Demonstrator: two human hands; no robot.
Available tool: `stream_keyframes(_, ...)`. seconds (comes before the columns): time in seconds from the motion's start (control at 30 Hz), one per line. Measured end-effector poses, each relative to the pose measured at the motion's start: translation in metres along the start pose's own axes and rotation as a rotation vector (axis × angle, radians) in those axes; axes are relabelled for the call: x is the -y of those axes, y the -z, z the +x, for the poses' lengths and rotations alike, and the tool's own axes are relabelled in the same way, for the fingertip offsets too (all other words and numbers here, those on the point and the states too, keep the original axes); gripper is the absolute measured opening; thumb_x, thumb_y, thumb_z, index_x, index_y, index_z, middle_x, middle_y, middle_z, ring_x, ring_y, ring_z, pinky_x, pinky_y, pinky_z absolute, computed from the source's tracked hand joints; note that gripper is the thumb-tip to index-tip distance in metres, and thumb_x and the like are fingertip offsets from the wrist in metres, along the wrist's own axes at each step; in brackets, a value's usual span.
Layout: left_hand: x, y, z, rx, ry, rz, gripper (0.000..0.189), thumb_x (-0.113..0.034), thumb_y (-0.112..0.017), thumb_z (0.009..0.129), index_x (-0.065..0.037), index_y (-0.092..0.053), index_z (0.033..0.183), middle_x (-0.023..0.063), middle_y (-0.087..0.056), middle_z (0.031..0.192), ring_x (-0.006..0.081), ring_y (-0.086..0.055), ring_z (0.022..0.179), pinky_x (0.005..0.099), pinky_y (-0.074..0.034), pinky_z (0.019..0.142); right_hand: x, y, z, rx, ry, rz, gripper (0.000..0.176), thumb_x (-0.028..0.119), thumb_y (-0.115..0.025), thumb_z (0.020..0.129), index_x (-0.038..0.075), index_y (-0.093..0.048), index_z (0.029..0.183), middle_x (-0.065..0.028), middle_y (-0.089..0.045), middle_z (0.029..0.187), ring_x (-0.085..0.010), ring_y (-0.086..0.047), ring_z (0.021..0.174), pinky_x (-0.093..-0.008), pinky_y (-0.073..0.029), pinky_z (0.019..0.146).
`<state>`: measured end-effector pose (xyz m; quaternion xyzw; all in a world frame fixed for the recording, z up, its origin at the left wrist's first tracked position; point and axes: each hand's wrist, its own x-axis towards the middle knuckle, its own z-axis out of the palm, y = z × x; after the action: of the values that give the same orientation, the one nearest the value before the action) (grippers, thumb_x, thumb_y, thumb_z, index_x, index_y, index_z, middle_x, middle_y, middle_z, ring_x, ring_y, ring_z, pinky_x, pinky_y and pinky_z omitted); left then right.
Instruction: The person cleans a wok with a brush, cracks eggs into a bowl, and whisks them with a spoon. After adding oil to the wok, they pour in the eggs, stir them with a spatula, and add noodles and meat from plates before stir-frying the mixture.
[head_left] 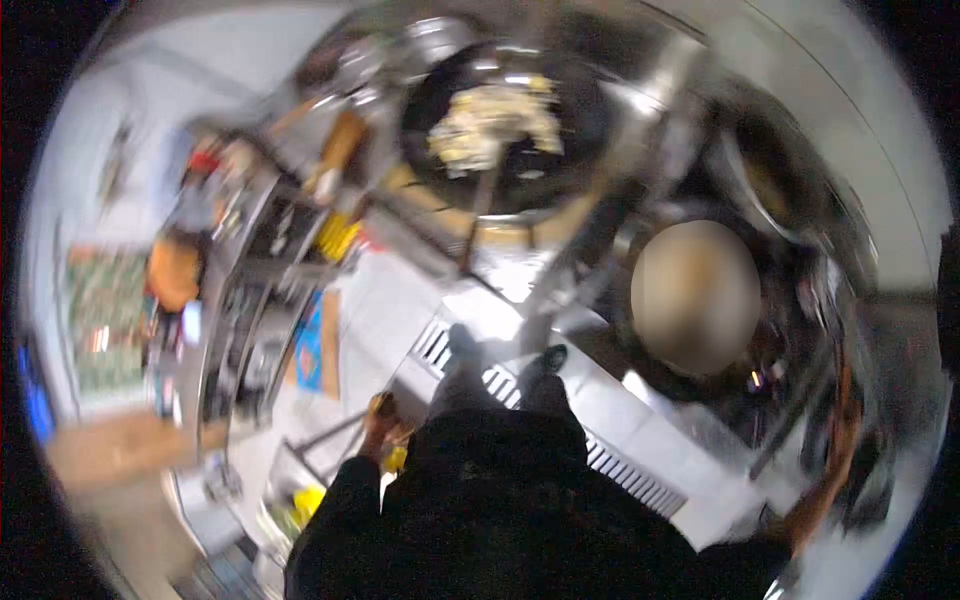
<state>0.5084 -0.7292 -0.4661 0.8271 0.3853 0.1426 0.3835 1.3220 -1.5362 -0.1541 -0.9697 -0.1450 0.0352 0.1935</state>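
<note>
Standing before stove, head view. Pan (585, 135) w/ pale food (495, 120): ahead on burner, well apart from both hands. Left hand (383, 415): by hip, beside sth yellow, grip can't tell. Right hand (845, 415): blurred, can't tell. Judged: pause in cooking; reaching pan needs step fwd.

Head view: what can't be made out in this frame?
- Left hand: blur hides whether it grips the yellow thing beside it.
- Right hand: smeared at the fisheye edge; grip unreadable.
- Pale food in the wok: blurred, kind unclear.
- Shelf clutter, left: too small and blurred.
</note>
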Motion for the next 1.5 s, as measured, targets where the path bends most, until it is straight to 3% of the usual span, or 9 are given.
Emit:
stream_keyframes(0.07,0.002,-0.002,-0.018,0.004,0.286,-0.442,0.045,-0.044,-0.051,0.088,-0.013,-0.063,0.119,0.0125,-0.065,0.116,0.0327,-0.064,0.101,0.0403,-0.054,0.081,-0.006,0.000,0.015,-0.075,-0.003,-0.152,0.040,0.022,-0.053,0.099,0.001,-0.048,0.132,-0.0171,-0.057,0.126,-0.0278,-0.057,0.111,-0.0405,-0.046,0.096)
stream_keyframes(0.13,0.018,0.002,-0.019,0.299,0.525,0.374,0.048,-0.051,-0.056,0.084,-0.019,-0.062,0.120,0.0145,-0.065,0.116,0.0327,-0.064,0.102,0.0421,-0.054,0.081,0.025,0.006,0.023,-0.250,-0.032,-0.352,0.040,0.019,-0.053,0.099,0.000,-0.047,0.133,-0.0174,-0.056,0.127,-0.0280,-0.058,0.111,-0.0397,-0.046,0.096)
stream_keyframes(0.3,-0.015,0.020,-0.022,0.260,0.769,0.461,0.056,-0.053,-0.068,0.073,-0.019,-0.063,0.118,0.0159,-0.066,0.110,0.0333,-0.065,0.103,0.0418,-0.054,0.083,0.157,-0.021,0.049,-0.574,0.171,-0.231,0.041,0.013,-0.051,0.099,-0.001,-0.043,0.136,-0.0181,-0.055,0.129,-0.0283,-0.059,0.109,-0.0377,-0.046,0.097)
stream_keyframes(0.43,-0.005,0.046,-0.012,0.220,0.971,0.297,0.074,-0.056,-0.078,0.061,-0.005,-0.064,0.112,0.0204,-0.067,0.104,0.0336,-0.065,0.103,0.0431,-0.054,0.085,0.512,-0.101,0.007,-0.338,0.355,0.283,0.030,0.010,-0.048,0.100,-0.002,-0.052,0.127,-0.0140,-0.059,0.118,-0.0227,-0.056,0.107,-0.0347,-0.045,0.094)
stream_keyframes(0.63,0.036,0.119,0.029,-0.143,1.161,0.073,0.078,-0.064,-0.069,0.068,0.000,-0.066,0.111,0.0249,-0.064,0.113,0.0371,-0.061,0.110,0.0425,-0.052,0.088,0.777,-0.276,-0.075,0.327,0.576,0.797,0.028,0.015,-0.058,0.092,0.002,-0.058,0.117,-0.0056,-0.062,0.094,-0.0138,-0.058,0.085,-0.0283,-0.047,0.078)
stream_keyframes(0.67,0.099,0.118,0.020,-0.213,0.867,0.096,0.072,-0.066,-0.062,0.074,-0.001,-0.068,0.106,0.0266,-0.066,0.106,0.0398,-0.062,0.106,0.0442,-0.052,0.085,0.813,-0.306,-0.090,0.391,0.616,0.829,0.026,0.014,-0.059,0.091,0.002,-0.059,0.115,-0.0069,-0.064,0.088,-0.0160,-0.061,0.080,-0.0314,-0.049,0.075)
stream_keyframes(0.73,0.033,0.208,0.079,-0.271,1.103,0.016,0.064,-0.059,-0.061,0.079,-0.001,-0.066,0.105,0.0279,-0.067,0.098,0.0427,-0.063,0.099,0.0462,-0.053,0.081,0.873,-0.350,-0.116,0.497,0.698,0.701,0.026,0.013,-0.058,0.091,0.003,-0.059,0.115,-0.0072,-0.064,0.086,-0.0155,-0.061,0.078,-0.0320,-0.050,0.074)
stream_keyframes(1.17,0.172,0.576,0.317,-0.927,0.708,0.118,0.057,-0.051,-0.065,0.080,0.005,-0.065,0.096,0.0298,-0.065,0.092,0.0448,-0.064,0.092,0.0482,-0.051,0.077,1.203,-0.458,-0.135,0.909,0.968,0.329,0.024,0.011,-0.061,0.089,0.004,-0.059,0.112,-0.0138,-0.067,0.087,-0.0216,-0.067,0.079,-0.0340,-0.053,0.073)
stream_keyframes(1.5,0.180,0.559,0.351,-1.043,0.711,0.449,0.034,-0.016,-0.066,0.083,0.001,-0.054,0.110,0.0228,-0.054,0.110,0.0422,-0.054,0.098,0.0482,-0.043,0.086,1.499,-0.614,-0.074,0.790,1.141,0.460,0.017,0.011,-0.060,0.090,0.004,-0.060,0.106,-0.0158,-0.067,0.085,-0.0331,-0.067,0.077,-0.0396,-0.051,0.069)
